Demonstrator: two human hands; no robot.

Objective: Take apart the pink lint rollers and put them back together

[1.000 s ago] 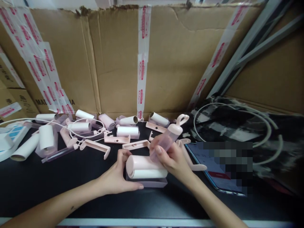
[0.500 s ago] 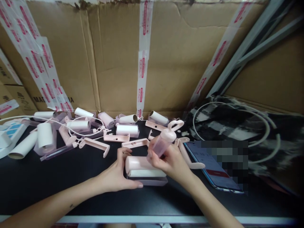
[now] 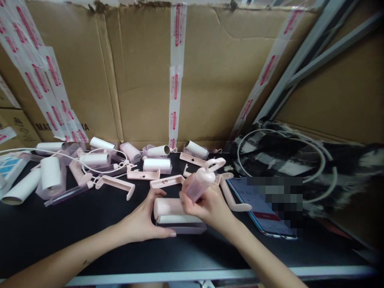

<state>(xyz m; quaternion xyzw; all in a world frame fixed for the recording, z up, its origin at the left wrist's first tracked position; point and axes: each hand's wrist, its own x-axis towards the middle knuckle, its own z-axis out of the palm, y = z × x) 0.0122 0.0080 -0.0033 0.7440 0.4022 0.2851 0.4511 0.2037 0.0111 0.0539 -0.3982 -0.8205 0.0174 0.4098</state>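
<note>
A pink lint roller head (image 3: 168, 207) lies crosswise before me, with a white paper roll (image 3: 177, 219) showing beneath its shell and a translucent lilac cover (image 3: 189, 229) below that. My left hand (image 3: 147, 220) grips its left end, fingers behind and thumb along the front. In my right hand (image 3: 207, 204) is a handle (image 3: 201, 184), translucent lilac with a pink cap and loop on top, tilted up to the right. That hand hides the right part of the head, so whether the handle joins it I cannot tell.
Several white rolls (image 3: 156, 165), lilac covers and pink brackets (image 3: 117, 185) lie along the back of the black table (image 3: 99, 256). A phone (image 3: 264, 216) and a coiled white tube (image 3: 240, 154) are at the right. A large cardboard box (image 3: 144, 80) stands behind.
The whole view has shifted slightly, so everything appears a little further left. Both hands keep the same hold on the roller head and the handle.
</note>
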